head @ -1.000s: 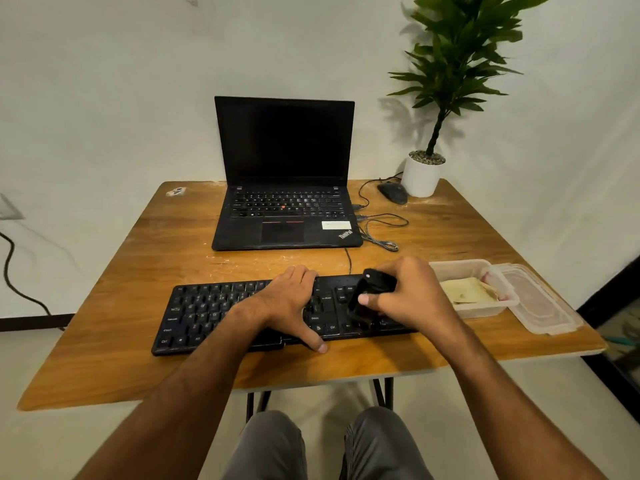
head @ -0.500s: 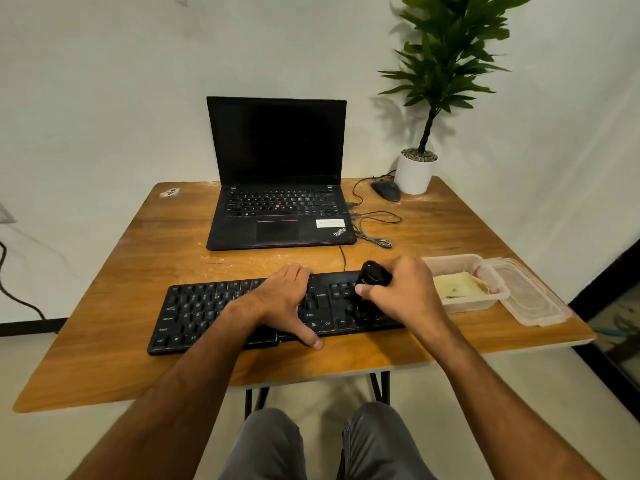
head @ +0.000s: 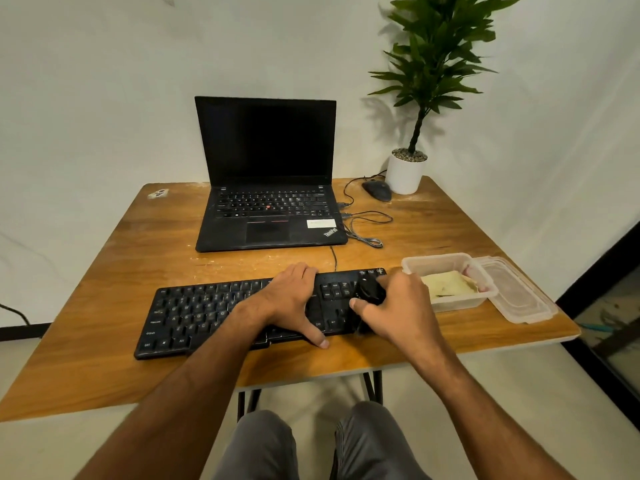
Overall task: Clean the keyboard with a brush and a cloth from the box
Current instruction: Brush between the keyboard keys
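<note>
Now, brush: the right hand [head: 398, 306] held the small black brush [head: 369, 292]. Its fingers were curled around it, with the thumb pinching it from the near side. The brush sat on the keys at the right end of the keyboard [head: 214, 310].
Left hand: the left hand [head: 294, 299] lay flat on the middle keys, just left of the brush. Its fingers were straight and close together, and the thumb was stuck out toward the near edge of the keyboard.
Cloth: the yellow cloth [head: 448, 284] was in the box [head: 436, 265], just past the right knuckles.
Lid: the lid [head: 516, 292] lay right beside the box, farther from the fingers.
How they handle: the brush looked light and hard, so a small pinch on its body should do. The cloth looked soft and floppy, best picked up by an edge.
Keyboard: it looked thin and easy to slide, so pressing it down made sense.
</note>
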Demonstrator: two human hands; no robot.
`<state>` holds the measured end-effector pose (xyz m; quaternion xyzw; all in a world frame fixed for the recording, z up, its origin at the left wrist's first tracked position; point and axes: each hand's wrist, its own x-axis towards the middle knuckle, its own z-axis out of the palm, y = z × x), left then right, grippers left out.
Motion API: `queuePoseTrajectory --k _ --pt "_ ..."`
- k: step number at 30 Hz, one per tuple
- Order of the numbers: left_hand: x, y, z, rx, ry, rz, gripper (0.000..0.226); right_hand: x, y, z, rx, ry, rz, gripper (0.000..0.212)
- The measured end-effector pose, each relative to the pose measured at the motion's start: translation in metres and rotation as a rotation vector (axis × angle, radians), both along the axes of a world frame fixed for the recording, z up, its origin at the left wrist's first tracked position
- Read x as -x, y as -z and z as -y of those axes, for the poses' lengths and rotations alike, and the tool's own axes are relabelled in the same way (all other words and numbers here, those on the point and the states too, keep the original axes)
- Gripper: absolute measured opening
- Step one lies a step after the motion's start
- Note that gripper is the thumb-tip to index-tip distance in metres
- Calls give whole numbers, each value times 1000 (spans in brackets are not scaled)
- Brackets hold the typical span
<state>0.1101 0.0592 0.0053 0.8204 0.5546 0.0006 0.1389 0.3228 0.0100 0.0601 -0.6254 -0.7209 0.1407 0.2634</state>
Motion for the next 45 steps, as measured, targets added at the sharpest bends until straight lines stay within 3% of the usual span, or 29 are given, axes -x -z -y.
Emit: queuePoseTrajectory --k 10,18,23,26,30,35,42,45 --pt "0 -3 -2 23 8 -29 124 36 -5 -5 24 -24 -104 27" --pt "0 -3 0 38 -16 -1 126 5 -8 -19 -21 105 -7 26" --pt "0 -2 -2 32 -7 -4 123 27 -3 -3 -6 23 9 26" --pt "1 -2 -2 28 3 -8 124 31 -5 -5 74 -1 -96 28" --pt "3 -3 -2 26 21 3 123 25 -2 -7 44 12 -70 25" --pt "7 -4 -2 51 24 12 123 11 0 -15 158 57 -164 29" --pt "24 -4 -3 86 -2 -30 131 -19 -15 -30 137 138 -283 25" --pt "13 -5 -2 55 16 -38 134 -23 -18 -34 89 158 -238 25"
